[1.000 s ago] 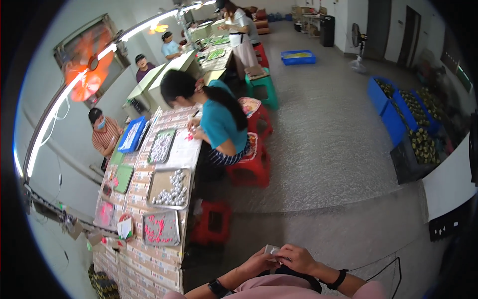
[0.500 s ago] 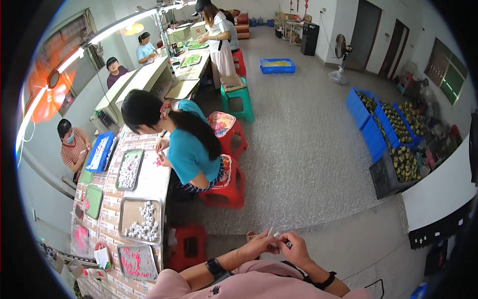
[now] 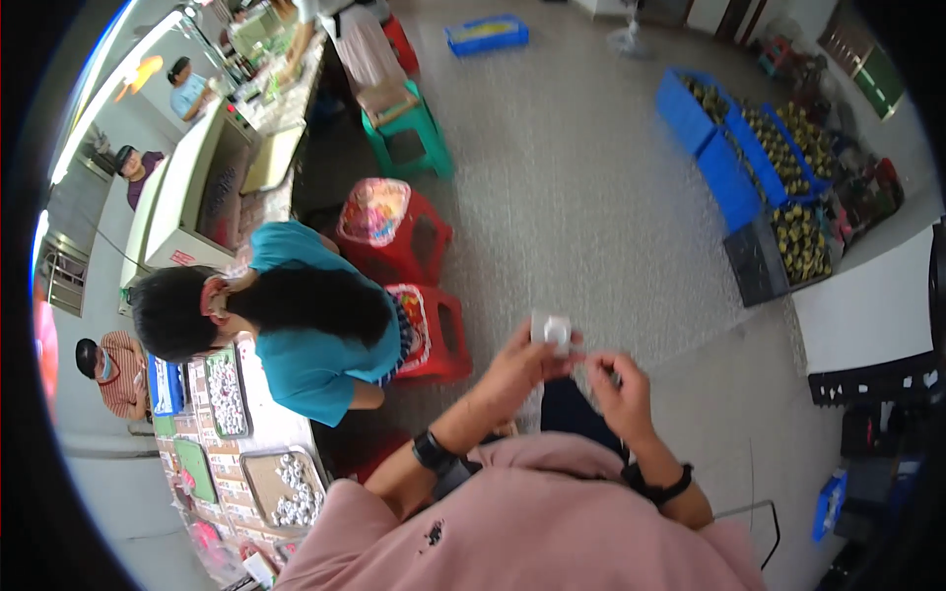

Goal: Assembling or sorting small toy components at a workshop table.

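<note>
Left hand [image 3: 519, 370]: clamped on the white box [image 3: 552, 332] at its fingertips. Step in hand, by judgement: handling the box; the next move calls for a steady left grip. Right hand [image 3: 621, 391]: curled just beside; whether its fingers meet cannot be told. Box detail blurred, underside hidden.

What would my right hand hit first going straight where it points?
Your right hand would likely meet your left hand first, by the small white object it holds; depth is unclear.
</note>
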Tool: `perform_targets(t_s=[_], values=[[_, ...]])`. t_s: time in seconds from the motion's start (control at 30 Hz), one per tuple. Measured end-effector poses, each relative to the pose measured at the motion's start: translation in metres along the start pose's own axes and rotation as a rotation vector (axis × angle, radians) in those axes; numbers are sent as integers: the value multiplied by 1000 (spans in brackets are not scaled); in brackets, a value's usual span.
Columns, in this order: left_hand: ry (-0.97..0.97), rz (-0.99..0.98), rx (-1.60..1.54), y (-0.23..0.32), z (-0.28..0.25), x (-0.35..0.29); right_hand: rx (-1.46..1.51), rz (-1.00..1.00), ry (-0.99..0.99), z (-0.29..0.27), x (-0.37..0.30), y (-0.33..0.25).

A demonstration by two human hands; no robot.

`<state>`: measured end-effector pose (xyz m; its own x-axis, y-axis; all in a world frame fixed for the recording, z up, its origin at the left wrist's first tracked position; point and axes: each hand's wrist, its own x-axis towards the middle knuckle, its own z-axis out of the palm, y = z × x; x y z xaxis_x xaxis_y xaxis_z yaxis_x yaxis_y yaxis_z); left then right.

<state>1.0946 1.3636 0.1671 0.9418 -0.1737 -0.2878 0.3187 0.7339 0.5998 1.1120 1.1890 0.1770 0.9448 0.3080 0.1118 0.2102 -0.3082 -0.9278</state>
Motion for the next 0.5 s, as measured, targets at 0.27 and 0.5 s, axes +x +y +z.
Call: perform_targets(t_s=[0.27, 0.5], values=[[30, 17, 66, 89, 23, 140, 271, 68, -38, -21, 183, 23], [71, 26, 169, 140, 49, 250, 132, -148, -146, -48, 337, 27]])
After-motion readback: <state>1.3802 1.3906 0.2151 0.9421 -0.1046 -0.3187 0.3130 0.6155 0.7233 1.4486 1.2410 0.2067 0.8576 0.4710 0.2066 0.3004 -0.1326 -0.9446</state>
